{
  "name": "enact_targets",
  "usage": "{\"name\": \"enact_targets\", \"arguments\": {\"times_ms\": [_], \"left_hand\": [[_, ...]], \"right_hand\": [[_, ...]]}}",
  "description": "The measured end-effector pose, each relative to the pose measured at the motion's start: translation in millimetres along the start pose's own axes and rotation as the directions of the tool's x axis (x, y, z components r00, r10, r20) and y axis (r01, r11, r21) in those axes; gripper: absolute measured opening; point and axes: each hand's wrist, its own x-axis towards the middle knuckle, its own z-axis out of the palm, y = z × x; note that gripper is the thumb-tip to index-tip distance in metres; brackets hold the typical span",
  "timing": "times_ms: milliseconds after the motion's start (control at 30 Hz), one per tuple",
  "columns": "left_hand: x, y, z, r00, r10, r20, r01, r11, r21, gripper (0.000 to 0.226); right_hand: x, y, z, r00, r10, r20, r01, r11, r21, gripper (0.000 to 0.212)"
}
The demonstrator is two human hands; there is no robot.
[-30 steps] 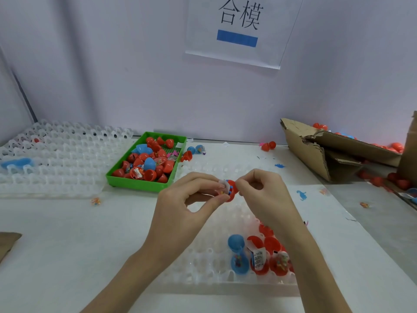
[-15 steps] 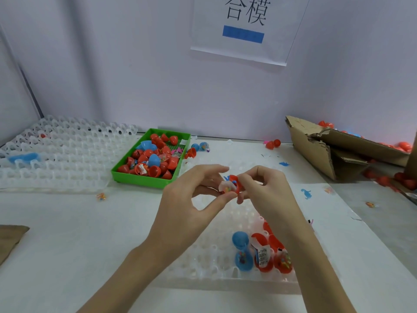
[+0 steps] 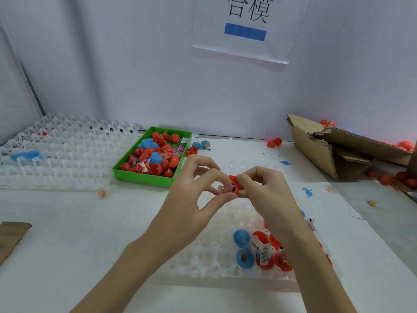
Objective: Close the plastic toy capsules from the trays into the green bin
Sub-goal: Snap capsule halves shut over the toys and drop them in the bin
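Note:
Both hands meet over the clear tray (image 3: 203, 256) in front of me. My left hand (image 3: 194, 195) and my right hand (image 3: 266, 190) pinch one red capsule (image 3: 233, 186) between their fingertips; a small toy and a bit of paper show inside it. Lower in the tray stand an open blue capsule (image 3: 242, 249) and several open red capsules (image 3: 264, 251) with toys and labels in them. The green bin (image 3: 146, 179) sits behind and to the left, filled with several red and blue capsules.
A stack of clear trays (image 3: 58, 152) lies at the far left. A torn cardboard box (image 3: 327, 150) with red capsules around it is at the right. Loose capsules (image 3: 274, 143) and small toy bits dot the table. Brown paper (image 3: 11, 236) lies at the left edge.
The hands have stayed together on the red capsule, the fingertips closing a little tighter round it. My view has tilted slightly.

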Motion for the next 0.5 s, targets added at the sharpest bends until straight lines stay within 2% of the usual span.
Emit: {"name": "enact_targets", "arguments": {"times_ms": [267,333,433,500], "left_hand": [[2,0,-5,0.999,-0.005,-0.042,0.007,0.999,0.04,0.012],[2,-3,-5,0.998,-0.036,-0.046,0.037,0.999,0.035,0.012],[3,-8,-8,0.994,-0.076,-0.078,0.078,0.997,0.018,0.013],[4,-10,-11,0.991,-0.11,-0.082,0.109,0.994,-0.006,0.015]], "right_hand": [[-1,0,4,1.0,0.008,-0.024,-0.007,0.999,0.048,0.007],[-1,-3,4,0.999,0.048,0.006,-0.048,0.982,0.183,0.009],[-2,-8,3,0.989,0.085,0.123,-0.131,0.894,0.429,0.015],[-3,-7,4,0.982,0.058,0.181,-0.139,0.872,0.47,0.016]]}}
